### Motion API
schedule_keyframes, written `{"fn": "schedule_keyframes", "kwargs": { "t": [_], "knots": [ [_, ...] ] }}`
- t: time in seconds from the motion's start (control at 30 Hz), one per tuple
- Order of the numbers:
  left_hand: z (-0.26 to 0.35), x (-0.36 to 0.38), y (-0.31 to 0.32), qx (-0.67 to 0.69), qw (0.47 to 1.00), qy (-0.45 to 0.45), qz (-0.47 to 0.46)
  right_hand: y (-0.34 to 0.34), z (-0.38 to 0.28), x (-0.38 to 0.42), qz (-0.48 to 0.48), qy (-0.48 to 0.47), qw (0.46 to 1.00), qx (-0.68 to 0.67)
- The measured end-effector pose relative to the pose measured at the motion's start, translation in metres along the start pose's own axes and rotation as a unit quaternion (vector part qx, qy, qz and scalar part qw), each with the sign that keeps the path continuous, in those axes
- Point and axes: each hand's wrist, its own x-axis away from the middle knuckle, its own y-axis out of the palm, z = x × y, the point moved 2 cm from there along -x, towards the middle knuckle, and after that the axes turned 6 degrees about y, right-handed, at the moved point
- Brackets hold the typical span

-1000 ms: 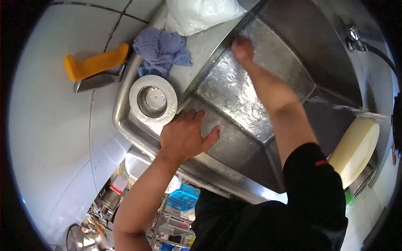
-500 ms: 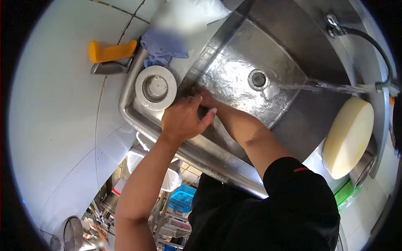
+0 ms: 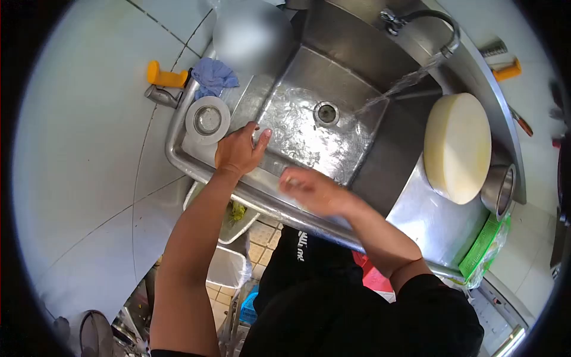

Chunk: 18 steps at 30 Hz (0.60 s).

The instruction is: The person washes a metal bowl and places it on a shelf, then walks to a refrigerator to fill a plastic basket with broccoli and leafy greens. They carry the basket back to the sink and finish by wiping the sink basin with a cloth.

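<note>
My left hand point(image 3: 239, 152) rests on the inner ledge of the steel sink point(image 3: 273, 205), thumb apart from the fingers, nothing in it. Right beside it on the ledge lies a round sink strainer point(image 3: 193, 127) with a wide metal rim. My right hand point(image 3: 312, 189) hovers over the sink's front side, its loosely bent fingers smeared by motion; nothing shows in it. Water runs from the curved faucet point(image 3: 446, 21) into the basin, where a thin sheet of it ripples around the drain point(image 3: 326, 113).
A thick, round cream-coloured chopping block point(image 3: 467, 149) leans at the right, by a metal bowl point(image 3: 505, 190) and a green basket point(image 3: 479, 247). A blue cloth point(image 3: 215, 76) and a yellow-handled tool point(image 3: 169, 78) are at the left rim. Below stands a white bin point(image 3: 226, 268).
My right hand has come up out of the basin toward me and away from my left hand. The left stays on the ledge. The view has shifted, showing more of the faucet and right side.
</note>
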Motion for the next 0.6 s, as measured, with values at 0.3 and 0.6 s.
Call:
{"fn": "schedule_keyframes", "kwargs": {
  "t": [0.3, 0.6],
  "knots": [
    [-0.002, 0.000, 0.007, -0.044, 0.999, -0.001, 0.008, 0.204, 0.062, -0.085, -0.047, -0.108, 0.967, 0.227],
    [-0.002, 0.001, 0.004, -0.048, 0.999, 0.004, 0.017, -0.047, 0.009, 0.007, 0.195, -0.090, 0.976, 0.013]
  ]
}}
